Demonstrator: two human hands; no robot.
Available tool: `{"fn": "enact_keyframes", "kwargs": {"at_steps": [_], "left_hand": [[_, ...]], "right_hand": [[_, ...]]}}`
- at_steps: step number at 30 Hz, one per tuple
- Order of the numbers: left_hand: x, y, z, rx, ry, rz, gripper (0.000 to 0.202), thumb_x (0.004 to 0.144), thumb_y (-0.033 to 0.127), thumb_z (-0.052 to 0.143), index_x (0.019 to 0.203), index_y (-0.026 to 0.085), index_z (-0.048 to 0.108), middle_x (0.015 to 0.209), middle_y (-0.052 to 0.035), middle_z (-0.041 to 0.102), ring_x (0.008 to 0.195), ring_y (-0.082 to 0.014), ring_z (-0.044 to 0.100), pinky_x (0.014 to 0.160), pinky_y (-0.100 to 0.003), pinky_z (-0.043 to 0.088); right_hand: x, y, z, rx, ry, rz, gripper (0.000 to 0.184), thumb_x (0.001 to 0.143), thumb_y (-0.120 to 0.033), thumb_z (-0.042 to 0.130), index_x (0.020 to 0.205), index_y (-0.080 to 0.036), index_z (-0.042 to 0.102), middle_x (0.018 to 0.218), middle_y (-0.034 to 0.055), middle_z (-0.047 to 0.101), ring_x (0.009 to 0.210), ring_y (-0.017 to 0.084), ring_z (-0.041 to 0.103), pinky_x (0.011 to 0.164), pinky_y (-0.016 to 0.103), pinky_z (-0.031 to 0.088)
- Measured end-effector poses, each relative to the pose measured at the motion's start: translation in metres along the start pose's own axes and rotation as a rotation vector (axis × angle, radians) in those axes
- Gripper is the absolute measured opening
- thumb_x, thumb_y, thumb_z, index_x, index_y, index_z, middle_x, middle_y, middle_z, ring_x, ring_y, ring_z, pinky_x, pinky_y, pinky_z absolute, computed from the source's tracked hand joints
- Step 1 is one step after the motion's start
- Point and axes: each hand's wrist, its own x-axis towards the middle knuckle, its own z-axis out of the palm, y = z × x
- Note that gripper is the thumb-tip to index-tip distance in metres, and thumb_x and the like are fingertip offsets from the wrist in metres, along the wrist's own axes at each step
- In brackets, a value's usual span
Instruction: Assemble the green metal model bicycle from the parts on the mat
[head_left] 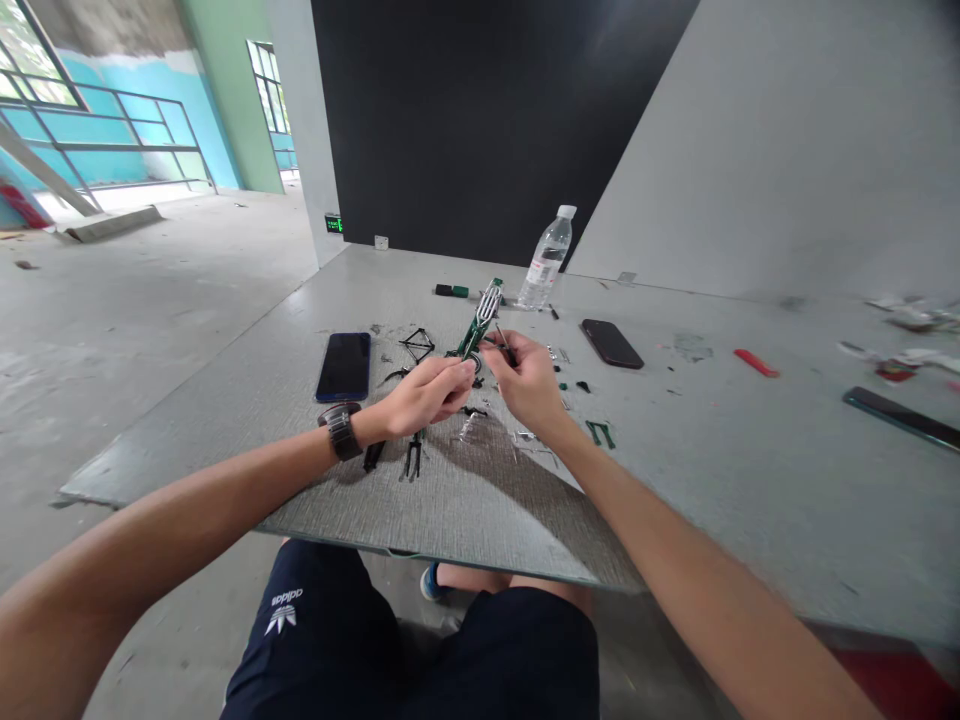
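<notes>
My left hand (435, 390), a dark watch (341, 430) on its wrist, is closed on the lower end of a green model part with silver bars (487, 305), which is tilted up and away from me. Right beside it, my right hand (529, 380) pinches a small thin dark piece (510, 354) whose kind I cannot make out. Under and around the hands lie loose model pieces: a black angular frame (417, 345), a black fork-shaped piece (413, 458), a green two-pronged piece (601, 434) and several small silver and black bits.
A blue-edged phone (344, 367) lies at the left of the grey table (247, 370), and a dark phone (611, 343) to the right. Behind stands a water bottle (546, 260), near a black and green stick (451, 291). Further right are a red piece (756, 362) and a dark bar (900, 417).
</notes>
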Motion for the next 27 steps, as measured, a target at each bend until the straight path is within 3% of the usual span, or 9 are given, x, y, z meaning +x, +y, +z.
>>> {"fn": "enact_keyframes", "kwargs": {"at_steps": [5,15,21,27], "left_hand": [[0.0,-0.002,0.0,-0.038,-0.005,-0.016,0.051,0.1,0.043,0.038,0.054,0.023,0.035,0.046,0.0052,0.034,0.042,-0.0074,0.028,0.043,-0.023,0.027],[0.001,-0.004,-0.002,-0.084,-0.049,-0.005,0.052,0.098,0.05,0.043,0.054,0.023,0.035,0.045,0.0064,0.033,0.041,-0.0064,0.026,0.042,-0.022,0.027],[0.002,-0.007,0.001,-0.076,0.041,-0.002,0.049,0.103,0.047,0.04,0.061,0.022,0.036,0.048,0.007,0.036,0.041,-0.0059,0.028,0.04,-0.019,0.027],[0.005,-0.012,-0.001,-0.142,0.138,-0.059,0.049,0.101,0.062,0.04,0.074,0.021,0.049,0.057,0.005,0.046,0.042,-0.0079,0.042,0.038,-0.02,0.038]], "right_hand": [[-0.001,-0.003,0.0,-0.113,0.054,-0.028,0.023,0.088,-0.044,0.06,0.09,-0.021,0.063,0.055,-0.0067,0.039,0.052,0.012,0.034,0.051,0.03,0.029],[-0.003,-0.006,0.001,-0.069,0.045,-0.013,0.021,0.087,-0.041,0.061,0.088,-0.02,0.063,0.056,-0.0062,0.04,0.052,0.012,0.035,0.051,0.03,0.028],[-0.002,-0.007,-0.002,-0.168,0.05,-0.032,0.023,0.087,-0.043,0.059,0.088,-0.02,0.064,0.054,-0.0064,0.041,0.051,0.012,0.037,0.052,0.031,0.029],[-0.002,-0.007,-0.004,-0.284,0.123,-0.127,0.022,0.088,-0.042,0.058,0.087,-0.021,0.061,0.054,-0.0062,0.045,0.051,0.013,0.04,0.056,0.031,0.032]]}}
